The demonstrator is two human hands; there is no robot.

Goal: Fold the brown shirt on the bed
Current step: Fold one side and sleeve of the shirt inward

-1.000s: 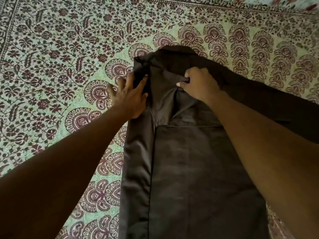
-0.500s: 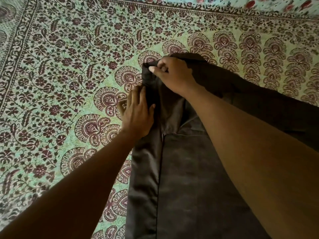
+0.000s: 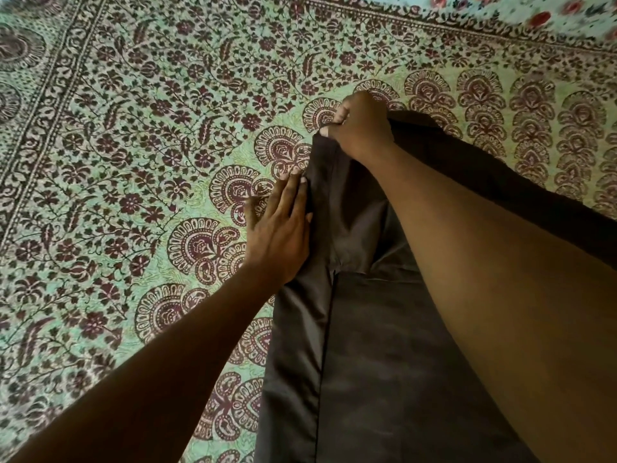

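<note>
A: Where do we find the brown shirt [image 3: 384, 362]?

B: We see it lying on the bed sheet [image 3: 133, 162], a green cloth printed with maroon flowers and fan shapes. The shirt runs lengthwise away from us, and a long straight fold edge runs up its left part. Beyond the shirt, on its right side, more dark cloth trails off toward the frame edge.

A: And our right hand [image 3: 359, 127]?

B: We have it at the shirt's far left corner, fingers curled tight, pinching the cloth there between thumb and fingers. The forearm crosses over the shirt's right half and hides much of it.

A: The left hand [image 3: 280, 228]?

B: We hold it flat, fingers straight and close together, pressing on the shirt's left edge, nearer to us than the pinched corner. The outer fingers lie partly on the sheet beside the shirt; the thumb side rests on the brown cloth.

A: Are the two hands touching?

B: No, we see a strip of shirt edge between them.

A: Anything else past the shirt?

B: Beyond the sheet's dark patterned border we make out a paler cloth [image 3: 551, 15] with red blooms, blurred at the top right corner.
</note>
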